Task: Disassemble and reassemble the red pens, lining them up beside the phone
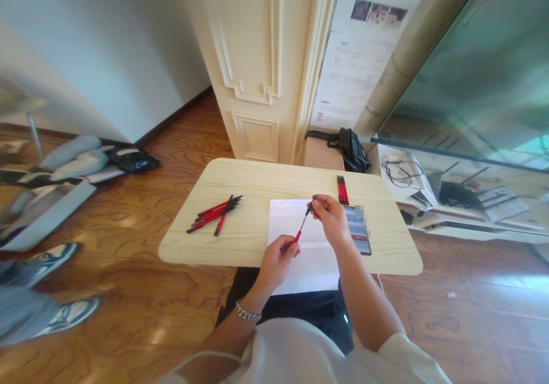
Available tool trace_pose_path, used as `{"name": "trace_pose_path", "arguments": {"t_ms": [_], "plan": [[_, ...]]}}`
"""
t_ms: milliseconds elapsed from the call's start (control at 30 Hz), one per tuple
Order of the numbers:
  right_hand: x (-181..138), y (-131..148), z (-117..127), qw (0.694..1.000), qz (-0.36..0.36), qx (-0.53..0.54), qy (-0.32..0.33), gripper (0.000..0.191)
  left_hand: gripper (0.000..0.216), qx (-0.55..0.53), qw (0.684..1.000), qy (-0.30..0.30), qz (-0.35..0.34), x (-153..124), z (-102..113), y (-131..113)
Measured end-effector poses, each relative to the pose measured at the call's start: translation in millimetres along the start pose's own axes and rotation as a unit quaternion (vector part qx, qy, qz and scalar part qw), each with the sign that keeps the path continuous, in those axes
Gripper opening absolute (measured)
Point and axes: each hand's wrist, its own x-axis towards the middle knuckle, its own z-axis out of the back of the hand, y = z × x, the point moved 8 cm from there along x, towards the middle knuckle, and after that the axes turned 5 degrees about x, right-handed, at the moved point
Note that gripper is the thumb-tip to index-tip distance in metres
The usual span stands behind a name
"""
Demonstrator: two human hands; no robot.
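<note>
Over a white sheet of paper (306, 278) I hold a pen in two parts. My left hand (277, 260) is closed around the red pen barrel (297, 237). Fingers of my right hand (332, 219) pinch the black end section of the pen (309, 208). A thin refill or rod (303, 222) shows between the two parts, and the pen slants up to the right. Left of the paper, several red and black pens (214, 214) lie in a loose, crossed pile. Beyond my right hand, a small row of similar pens (342, 190) lies side by side.
A phone (363, 240) lies on the pale wooden table (253, 181), close to my right forearm. Behind the table are a black bag (352, 150) and a white cabinet (457, 224) with cables. Another person's shoes (64, 315) are on the floor at left.
</note>
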Motion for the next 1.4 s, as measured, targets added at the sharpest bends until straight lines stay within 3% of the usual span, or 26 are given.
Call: {"name": "trace_pose_path", "arguments": {"t_ms": [1400], "plan": [[-8.6, -6.8, 2.9, 0.999, -0.014, -0.030, 0.035, 0.031, 0.026, 0.036, 0.999, 0.006, -0.011, -0.4, -1.8, -3.2]]}}
